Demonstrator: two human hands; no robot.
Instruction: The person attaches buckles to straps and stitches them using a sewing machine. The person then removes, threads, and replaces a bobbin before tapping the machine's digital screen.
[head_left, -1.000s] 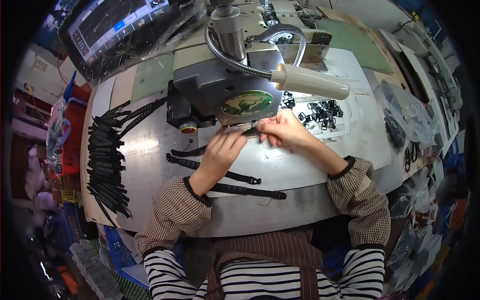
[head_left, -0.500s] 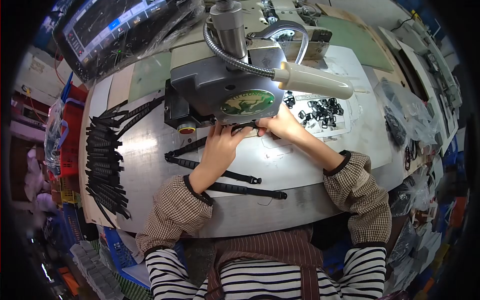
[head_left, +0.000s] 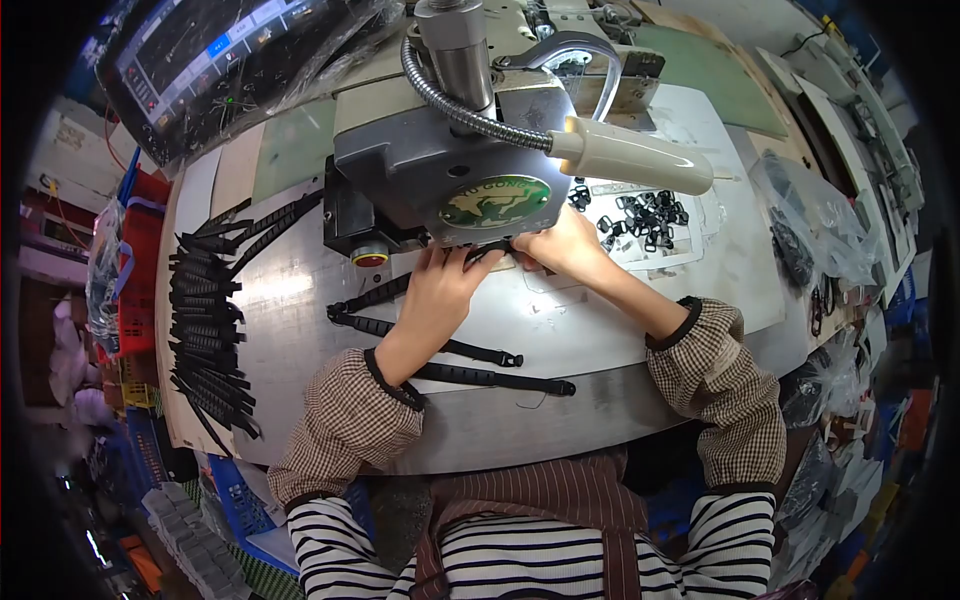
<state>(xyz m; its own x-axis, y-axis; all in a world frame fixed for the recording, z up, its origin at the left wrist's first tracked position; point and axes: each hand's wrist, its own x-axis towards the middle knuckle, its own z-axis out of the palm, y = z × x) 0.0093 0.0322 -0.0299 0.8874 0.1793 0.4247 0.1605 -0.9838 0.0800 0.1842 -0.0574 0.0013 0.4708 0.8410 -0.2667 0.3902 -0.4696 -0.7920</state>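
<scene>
Head view: left hand point(head_left: 440, 291), nearly closed, pinches a black strap point(head_left: 489, 249) between both hands beneath the machine point(head_left: 400, 165), seemingly to steady it; right hand point(head_left: 563, 244) curled at strap's end, grip hidden, cannot tell; buckles point(head_left: 655, 224) just beyond, likely for reach

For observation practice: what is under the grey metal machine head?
At the lower edge of the machine head: left hand, right hand, a narrow black strip; anything deeper is covered.

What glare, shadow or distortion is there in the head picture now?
Head view: glare whitens a patch of the table; head view: right hand brightly lit near the lamp, detail beneath the machine murky; head view: fisheye bends the table's edge, corners black.
</scene>
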